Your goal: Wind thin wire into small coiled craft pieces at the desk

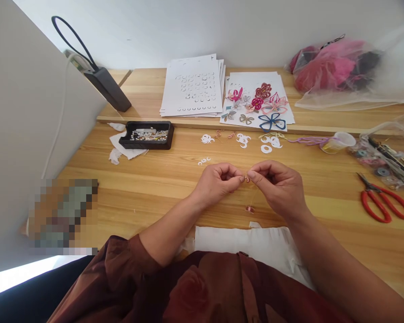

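Note:
My left hand (218, 181) and my right hand (278, 184) meet over the wooden table (155, 188), fingers curled. Between their fingertips they pinch a tiny pinkish-orange piece (247, 179); what it is I cannot make out. A similar small pink piece (250, 209) lies on the table just below the hands. Small white paper curls (243, 140) and rings are scattered beyond the hands. A white cloth pad (249, 244) lies at the near edge under my forearms.
A black tray (147, 135) of beads sits at the left. White punched sheets (193, 87) and a sheet with coloured wire flowers (259, 105) lie on the raised shelf. Red scissors (382, 202), a clear box (387, 161), a small cup (340, 141) and a bag of pink material (333, 67) stand right.

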A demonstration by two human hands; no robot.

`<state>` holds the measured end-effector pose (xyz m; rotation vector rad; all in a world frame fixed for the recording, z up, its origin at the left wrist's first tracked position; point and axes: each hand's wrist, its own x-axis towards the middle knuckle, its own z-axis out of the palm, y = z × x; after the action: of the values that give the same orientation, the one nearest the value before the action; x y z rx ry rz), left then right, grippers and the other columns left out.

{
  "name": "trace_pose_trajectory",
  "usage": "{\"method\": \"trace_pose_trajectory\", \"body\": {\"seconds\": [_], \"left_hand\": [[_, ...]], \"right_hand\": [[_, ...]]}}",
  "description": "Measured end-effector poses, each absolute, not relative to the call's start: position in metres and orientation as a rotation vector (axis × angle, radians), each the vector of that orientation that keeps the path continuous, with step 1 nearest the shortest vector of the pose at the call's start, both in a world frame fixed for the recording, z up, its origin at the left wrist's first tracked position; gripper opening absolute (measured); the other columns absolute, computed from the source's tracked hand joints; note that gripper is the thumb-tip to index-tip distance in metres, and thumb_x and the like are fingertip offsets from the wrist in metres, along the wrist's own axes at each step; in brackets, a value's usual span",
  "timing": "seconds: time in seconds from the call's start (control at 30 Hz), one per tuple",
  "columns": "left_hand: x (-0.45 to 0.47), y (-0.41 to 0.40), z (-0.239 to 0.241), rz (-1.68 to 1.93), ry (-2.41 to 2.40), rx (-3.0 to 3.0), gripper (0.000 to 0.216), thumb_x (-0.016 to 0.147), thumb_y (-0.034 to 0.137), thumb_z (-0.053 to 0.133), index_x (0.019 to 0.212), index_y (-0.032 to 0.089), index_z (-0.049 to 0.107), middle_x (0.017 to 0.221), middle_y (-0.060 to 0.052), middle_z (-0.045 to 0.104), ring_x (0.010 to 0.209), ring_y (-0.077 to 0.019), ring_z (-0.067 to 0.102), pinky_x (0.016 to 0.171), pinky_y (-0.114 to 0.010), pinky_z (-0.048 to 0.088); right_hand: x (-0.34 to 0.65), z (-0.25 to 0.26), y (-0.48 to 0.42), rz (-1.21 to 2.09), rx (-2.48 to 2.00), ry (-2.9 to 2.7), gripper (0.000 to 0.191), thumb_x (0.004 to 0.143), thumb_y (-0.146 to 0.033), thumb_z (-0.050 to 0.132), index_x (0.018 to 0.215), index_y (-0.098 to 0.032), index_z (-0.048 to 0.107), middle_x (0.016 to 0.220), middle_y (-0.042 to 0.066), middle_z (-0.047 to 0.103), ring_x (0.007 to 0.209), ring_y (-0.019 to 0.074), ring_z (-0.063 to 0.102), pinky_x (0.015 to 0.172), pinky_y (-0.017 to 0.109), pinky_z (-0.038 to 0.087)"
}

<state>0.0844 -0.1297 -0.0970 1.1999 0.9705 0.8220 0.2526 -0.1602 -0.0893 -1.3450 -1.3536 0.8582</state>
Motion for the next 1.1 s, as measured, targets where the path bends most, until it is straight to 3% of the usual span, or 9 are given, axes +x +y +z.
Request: {"method": "trace_pose_trajectory", "body": {"seconds": [0.43, 1.1], "left_hand": [[0.085, -0.128, -0.1, 0.839, 0.826, 0.975, 0.034, 0.068, 0.042, 0.085, 0.074, 0.012, 0.069, 0.064, -0.001, 0.062, 0.056, -0.0071, 0.05, 0.057, -0.023, 0.038], [0.09, -0.123, -0.11, 1.035, 0.795, 0.789, 0.043, 0.061, 0.045, 0.089, 0.075, 0.012, 0.066, 0.07, -0.001, 0.065, 0.057, -0.0064, 0.051, 0.057, -0.024, 0.038]], "right_hand": [[0.254, -0.094, -0.155, 1.421, -1.275, -0.994, 0.028, 0.073, -0.043, 0.084, 0.073, -0.019, 0.069, 0.056, -0.004, 0.054, 0.046, 0.0064, 0.042, 0.044, 0.021, 0.033], [0.246, -0.104, -0.161, 1.637, -1.32, -0.805, 0.036, 0.067, -0.045, 0.089, 0.074, -0.02, 0.064, 0.067, -0.001, 0.059, 0.048, 0.0075, 0.046, 0.031, 0.017, 0.033]]}}
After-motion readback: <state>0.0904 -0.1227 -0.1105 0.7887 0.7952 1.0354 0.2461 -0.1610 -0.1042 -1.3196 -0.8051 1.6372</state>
